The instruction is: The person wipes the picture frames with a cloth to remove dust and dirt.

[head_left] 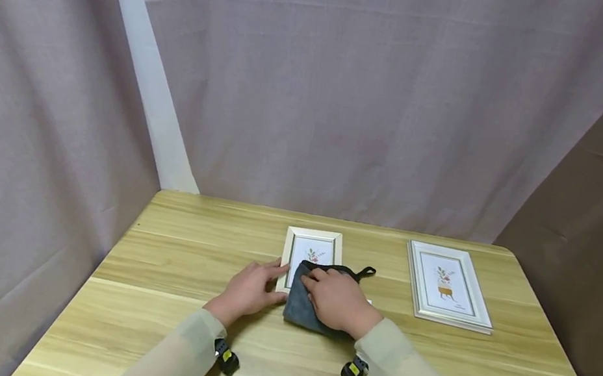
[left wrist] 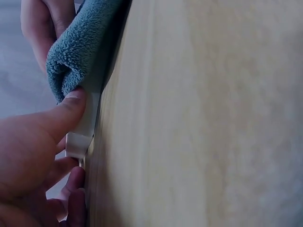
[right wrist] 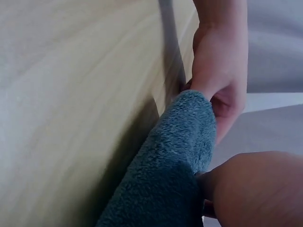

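A cream picture frame (head_left: 288, 248) with a flower print lies flat near the middle of the table. My left hand (head_left: 250, 290) grips its near left corner, thumb along the near edge and fingers at the left side. Over the lower right part of the frame is a folded blue-grey cloth (head_left: 299, 306) with a dark border and a hanging loop (head_left: 366, 272). My right hand (head_left: 341, 301) holds this cloth against the frame from above, fingers bent onto it. In the left wrist view, the fluffy cloth fold (left wrist: 80, 49) meets my left thumb. Cloth and right hand hide much of the print.
White picture frames (head_left: 447, 287), apparently stacked, lie to the right with a vase print on top. The wooden table (head_left: 177, 260) ends at a grey-mauve curtain (head_left: 336, 121) behind. A brown curtain (head_left: 599, 215) hangs along the right side.
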Demonstrator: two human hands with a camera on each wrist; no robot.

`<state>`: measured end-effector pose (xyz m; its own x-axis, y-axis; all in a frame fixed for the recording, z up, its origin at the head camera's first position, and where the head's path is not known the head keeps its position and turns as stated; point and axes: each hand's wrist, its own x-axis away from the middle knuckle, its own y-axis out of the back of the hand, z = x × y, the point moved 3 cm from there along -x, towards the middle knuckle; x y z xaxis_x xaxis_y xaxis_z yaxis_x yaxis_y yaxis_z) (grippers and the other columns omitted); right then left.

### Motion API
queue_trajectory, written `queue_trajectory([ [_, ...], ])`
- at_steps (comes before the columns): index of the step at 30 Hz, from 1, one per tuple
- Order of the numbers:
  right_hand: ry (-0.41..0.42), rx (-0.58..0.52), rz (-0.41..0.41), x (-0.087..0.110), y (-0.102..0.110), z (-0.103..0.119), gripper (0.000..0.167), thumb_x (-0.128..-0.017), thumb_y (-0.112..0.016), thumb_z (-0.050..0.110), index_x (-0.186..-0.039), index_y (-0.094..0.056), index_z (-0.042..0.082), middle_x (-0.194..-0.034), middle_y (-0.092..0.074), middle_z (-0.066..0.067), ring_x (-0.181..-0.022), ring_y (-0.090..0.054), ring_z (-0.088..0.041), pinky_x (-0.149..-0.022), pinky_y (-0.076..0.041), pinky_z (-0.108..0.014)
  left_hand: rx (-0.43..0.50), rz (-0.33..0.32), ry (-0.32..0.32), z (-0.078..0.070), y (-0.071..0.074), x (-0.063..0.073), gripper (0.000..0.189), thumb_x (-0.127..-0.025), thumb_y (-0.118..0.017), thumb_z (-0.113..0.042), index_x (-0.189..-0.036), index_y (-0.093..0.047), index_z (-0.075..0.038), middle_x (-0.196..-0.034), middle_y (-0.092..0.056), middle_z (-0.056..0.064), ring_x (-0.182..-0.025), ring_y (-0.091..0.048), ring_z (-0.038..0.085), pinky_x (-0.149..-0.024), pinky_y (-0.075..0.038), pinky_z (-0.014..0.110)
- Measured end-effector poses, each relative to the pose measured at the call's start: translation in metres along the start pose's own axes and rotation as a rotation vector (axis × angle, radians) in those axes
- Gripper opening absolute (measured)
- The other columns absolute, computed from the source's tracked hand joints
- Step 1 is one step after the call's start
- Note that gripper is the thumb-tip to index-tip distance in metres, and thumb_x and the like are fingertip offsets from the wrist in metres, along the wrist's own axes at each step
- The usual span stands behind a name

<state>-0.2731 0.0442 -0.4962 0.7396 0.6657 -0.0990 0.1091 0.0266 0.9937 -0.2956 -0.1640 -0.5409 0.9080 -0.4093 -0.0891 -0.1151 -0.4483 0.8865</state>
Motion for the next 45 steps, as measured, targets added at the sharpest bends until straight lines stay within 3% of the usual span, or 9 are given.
queue_trajectory([
  [23,-0.067,0.027,0.036,-0.029,-0.007,-0.027,0.038,-0.111,-0.066,0.024,-0.145,-0.073,0.01,-0.144,-0.068,-0.014,-0.126,-0.068,-0.039,-0.102,-0.058,-0.054,0.058,0.029,0.014,-0.002,0.003,0.0,0.073,-0.098,-0.084,-0.046,-0.161,-0.058,-0.019,-0.167,-0.05,0.008,-0.148,-0.052,0.041,-0.121,-0.041,0.055],
  [30,-0.096,0.029,0.034,-0.043,-0.011,-0.035,0.039,-0.111,-0.065,0.026,-0.147,-0.072,0.011,-0.146,-0.067,-0.013,-0.124,-0.069,-0.04,-0.101,-0.058,-0.056,0.071,0.011,0.001,-0.002,0.005,0.001,0.075,-0.097,-0.084,-0.047,-0.161,-0.059,-0.017,-0.166,-0.051,0.01,-0.147,-0.053,0.041,-0.121,-0.042,0.055],
  [45,-0.146,0.043,0.072,-0.056,-0.012,-0.044,0.043,-0.113,-0.062,0.029,-0.151,-0.068,0.013,-0.151,-0.064,-0.013,-0.13,-0.065,-0.039,-0.102,-0.058,-0.056,0.062,0.012,0.026,0.0,0.004,0.002,0.075,-0.097,-0.083,-0.05,-0.161,-0.058,-0.02,-0.166,-0.051,0.007,-0.147,-0.053,0.041,-0.121,-0.042,0.055],
])
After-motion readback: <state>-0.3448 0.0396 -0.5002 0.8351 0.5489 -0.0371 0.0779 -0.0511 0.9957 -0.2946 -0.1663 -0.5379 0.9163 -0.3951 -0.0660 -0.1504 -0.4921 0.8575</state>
